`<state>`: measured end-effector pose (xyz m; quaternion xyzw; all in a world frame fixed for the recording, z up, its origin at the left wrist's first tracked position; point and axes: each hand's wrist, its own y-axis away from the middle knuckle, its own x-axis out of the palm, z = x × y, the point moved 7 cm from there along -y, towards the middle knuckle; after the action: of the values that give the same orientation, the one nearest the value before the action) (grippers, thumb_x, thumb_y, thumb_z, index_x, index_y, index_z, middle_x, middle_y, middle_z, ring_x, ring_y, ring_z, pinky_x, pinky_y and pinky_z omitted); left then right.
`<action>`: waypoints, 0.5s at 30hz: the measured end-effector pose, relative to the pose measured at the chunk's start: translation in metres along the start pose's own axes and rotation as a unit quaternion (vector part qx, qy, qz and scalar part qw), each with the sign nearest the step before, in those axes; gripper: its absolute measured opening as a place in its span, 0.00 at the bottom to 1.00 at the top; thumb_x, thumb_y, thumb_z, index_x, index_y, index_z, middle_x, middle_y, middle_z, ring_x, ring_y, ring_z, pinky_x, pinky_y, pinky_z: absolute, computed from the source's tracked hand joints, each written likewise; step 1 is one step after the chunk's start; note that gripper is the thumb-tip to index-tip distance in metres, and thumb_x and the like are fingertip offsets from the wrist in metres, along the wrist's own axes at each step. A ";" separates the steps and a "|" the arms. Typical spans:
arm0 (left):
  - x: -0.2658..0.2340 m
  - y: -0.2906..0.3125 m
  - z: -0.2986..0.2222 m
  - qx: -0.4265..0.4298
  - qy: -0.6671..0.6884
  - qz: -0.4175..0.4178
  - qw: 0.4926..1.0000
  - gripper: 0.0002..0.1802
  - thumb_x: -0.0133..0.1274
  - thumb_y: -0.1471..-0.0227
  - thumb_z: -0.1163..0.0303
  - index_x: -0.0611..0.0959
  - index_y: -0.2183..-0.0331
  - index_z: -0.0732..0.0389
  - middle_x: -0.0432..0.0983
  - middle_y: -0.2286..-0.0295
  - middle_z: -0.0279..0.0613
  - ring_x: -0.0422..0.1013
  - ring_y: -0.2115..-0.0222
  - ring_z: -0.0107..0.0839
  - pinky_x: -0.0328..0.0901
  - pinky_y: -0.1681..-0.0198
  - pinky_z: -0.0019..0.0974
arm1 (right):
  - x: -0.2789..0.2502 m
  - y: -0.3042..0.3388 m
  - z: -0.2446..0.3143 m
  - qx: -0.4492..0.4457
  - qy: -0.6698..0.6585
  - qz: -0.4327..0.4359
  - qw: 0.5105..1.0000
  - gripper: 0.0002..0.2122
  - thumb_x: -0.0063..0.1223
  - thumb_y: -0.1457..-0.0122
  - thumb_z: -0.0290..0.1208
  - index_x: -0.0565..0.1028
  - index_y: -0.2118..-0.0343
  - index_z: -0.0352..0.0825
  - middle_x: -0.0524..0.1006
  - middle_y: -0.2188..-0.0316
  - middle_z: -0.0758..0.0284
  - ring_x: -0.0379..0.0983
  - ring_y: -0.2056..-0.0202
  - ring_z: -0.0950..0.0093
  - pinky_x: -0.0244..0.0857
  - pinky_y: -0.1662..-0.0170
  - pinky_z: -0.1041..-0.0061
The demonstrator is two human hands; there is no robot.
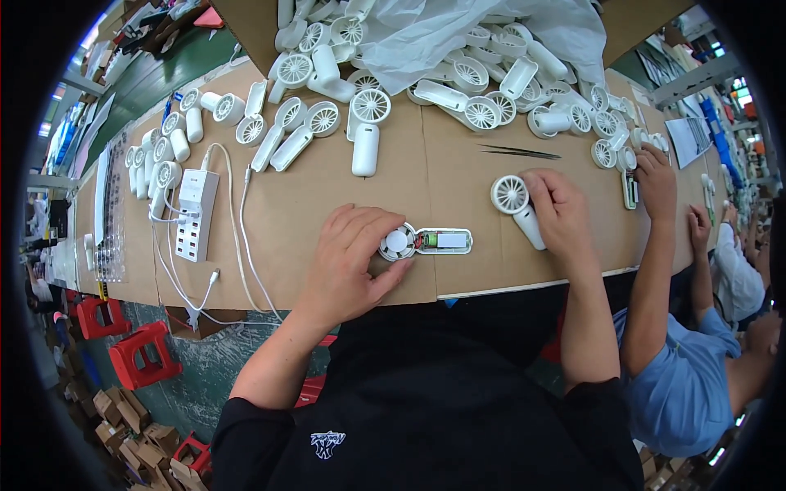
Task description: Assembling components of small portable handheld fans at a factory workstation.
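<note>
While the left hand (354,255) grasps the fan (435,241) by its head near the 6 o'clock edge of the surface (479,277) and the right hand (562,214) holds the shell (512,196) at the fan's 2 o'clock, grip both by their likely light, stiff plastic, sparing the probably fragile board (426,240).

Round fan head (398,242) partly behind the left hand (350,258), cardboard box (649,23) cut by top edge

On the table (467,196), a power strip (195,214) lies left of the opened fan (443,240).
</note>
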<state>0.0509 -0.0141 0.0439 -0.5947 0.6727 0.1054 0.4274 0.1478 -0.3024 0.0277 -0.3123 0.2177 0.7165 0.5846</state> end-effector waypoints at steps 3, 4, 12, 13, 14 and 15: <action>0.000 0.000 0.000 0.000 0.000 -0.003 1.000 0.26 0.67 0.52 0.68 0.81 0.50 0.59 0.80 0.56 0.39 0.73 0.53 0.38 0.61 0.38 0.48 | -0.014 0.012 -0.001 0.005 -0.006 -0.055 0.998 0.14 0.60 0.38 0.29 0.78 0.50 0.32 0.81 0.56 0.61 0.76 0.62 0.70 0.70 0.56 0.72; 0.000 0.000 0.000 0.001 0.001 -0.003 1.000 0.26 0.67 0.51 0.68 0.81 0.50 0.59 0.80 0.55 0.39 0.73 0.53 0.38 0.61 0.38 0.49 | -0.019 0.020 0.000 0.009 -0.009 -0.083 0.996 0.16 0.62 0.39 0.29 0.78 0.49 0.33 0.80 0.56 0.61 0.76 0.61 0.69 0.70 0.55 0.72; 0.004 0.000 0.000 0.004 -0.002 0.003 1.000 0.26 0.68 0.52 0.68 0.81 0.50 0.59 0.80 0.55 0.40 0.74 0.53 0.39 0.62 0.38 0.49 | -0.007 0.067 0.017 -0.107 0.102 -0.102 0.984 0.21 0.68 0.45 0.31 0.78 0.48 0.34 0.78 0.53 0.62 0.74 0.54 0.65 0.67 0.49 0.70; 0.006 -0.003 -0.001 0.006 -0.003 0.004 1.000 0.26 0.68 0.52 0.68 0.81 0.50 0.59 0.80 0.55 0.40 0.74 0.53 0.39 0.62 0.38 0.49 | -0.006 0.070 0.016 -0.110 0.103 -0.109 0.982 0.22 0.68 0.46 0.31 0.78 0.48 0.34 0.77 0.52 0.62 0.73 0.53 0.64 0.67 0.48 0.69; 0.008 -0.004 -0.003 0.008 -0.004 0.005 1.000 0.27 0.68 0.53 0.68 0.81 0.50 0.60 0.80 0.55 0.39 0.74 0.53 0.39 0.62 0.38 0.49 | -0.005 0.073 0.016 -0.113 0.104 -0.117 0.981 0.22 0.68 0.47 0.31 0.78 0.48 0.34 0.77 0.51 0.62 0.73 0.52 0.64 0.67 0.47 0.69; 0.010 -0.006 -0.004 0.011 -0.006 0.006 1.000 0.27 0.69 0.53 0.68 0.81 0.50 0.60 0.80 0.55 0.39 0.74 0.53 0.40 0.62 0.38 0.49 | -0.005 0.075 0.015 -0.117 0.105 -0.124 0.980 0.23 0.69 0.47 0.32 0.78 0.48 0.34 0.77 0.50 0.62 0.72 0.51 0.64 0.66 0.46 0.68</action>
<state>0.0551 -0.0253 0.0418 -0.5855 0.6749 0.1039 0.4369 0.0725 -0.3123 0.0384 -0.4768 0.1523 0.6217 0.6024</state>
